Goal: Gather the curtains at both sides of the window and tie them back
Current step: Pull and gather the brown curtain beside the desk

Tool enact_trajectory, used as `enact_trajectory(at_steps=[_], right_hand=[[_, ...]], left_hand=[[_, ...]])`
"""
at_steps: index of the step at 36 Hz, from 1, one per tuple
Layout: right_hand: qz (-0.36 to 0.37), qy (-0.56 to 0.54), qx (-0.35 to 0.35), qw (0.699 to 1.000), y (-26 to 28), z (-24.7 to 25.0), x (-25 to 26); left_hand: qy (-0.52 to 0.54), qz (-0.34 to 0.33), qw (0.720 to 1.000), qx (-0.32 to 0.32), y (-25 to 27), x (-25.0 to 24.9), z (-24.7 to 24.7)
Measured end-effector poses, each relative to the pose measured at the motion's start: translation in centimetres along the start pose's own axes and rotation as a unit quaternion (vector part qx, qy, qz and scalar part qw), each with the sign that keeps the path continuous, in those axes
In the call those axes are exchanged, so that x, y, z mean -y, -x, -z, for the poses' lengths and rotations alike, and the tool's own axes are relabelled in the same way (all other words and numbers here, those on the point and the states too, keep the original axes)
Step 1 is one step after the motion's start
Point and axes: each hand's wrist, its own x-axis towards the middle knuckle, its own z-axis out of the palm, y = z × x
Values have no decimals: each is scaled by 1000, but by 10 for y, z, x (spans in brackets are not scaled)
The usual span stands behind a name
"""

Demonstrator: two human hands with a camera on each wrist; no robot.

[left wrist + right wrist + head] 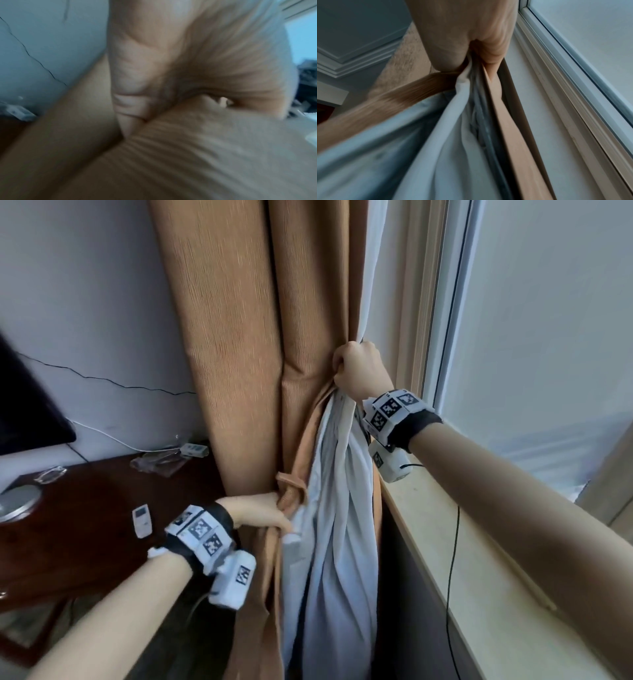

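A tan curtain [233,337] with a pale grey lining [342,508] hangs in folds just left of the window. My right hand [356,371] grips the bunched edge of curtain and lining at mid height, fist closed; the right wrist view shows that fist [471,33] with lining [436,148] streaming down from it. Lower down, my left hand [263,513] holds the gathered curtain from the left side. A tan tie-back strap [291,486] loops just above its fingers. The left wrist view is blurred: the hand [154,54] is pressed into tan fabric [205,155].
A dark wooden table [85,508] stands at the left with a white remote [141,520] and a power strip [193,449]. The beige window sill [445,542] runs along the right under the window glass [548,337]. A black cable [452,559] hangs over the sill.
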Motion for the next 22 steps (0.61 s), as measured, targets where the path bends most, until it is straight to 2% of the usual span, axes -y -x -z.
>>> enact_trajectory(at_steps=[4,6,10,13,17,19,20,22], right_hand=[[3,0,-2,1000,3,-2,2],[4,-1,-4,1000,4,-3,1],[6,3,-6,1000,5,-1,-3],[7,15,-7,1000,5,3,-5],[0,18,-10,1000,4,5,-7],[-2,17,-11,1000,4,5,-7],[-3,16,-11,1000,3,4,-7],[-5,14,-11,1000,3,3,-5]], left_hand=[[4,14,999,-42,-27,-18,-43],[-32,46,990,-127,-39,-25,-63],[-42,70,950,-301,-51,-31,-95],[15,59,930,-363,-55,-36,-110],[97,3,935,-341,-57,-29,-118],[86,-30,949,-302,-57,-21,-115],[83,-51,960,-262,-56,-16,-111],[101,-108,979,-139,-50,-9,-103]])
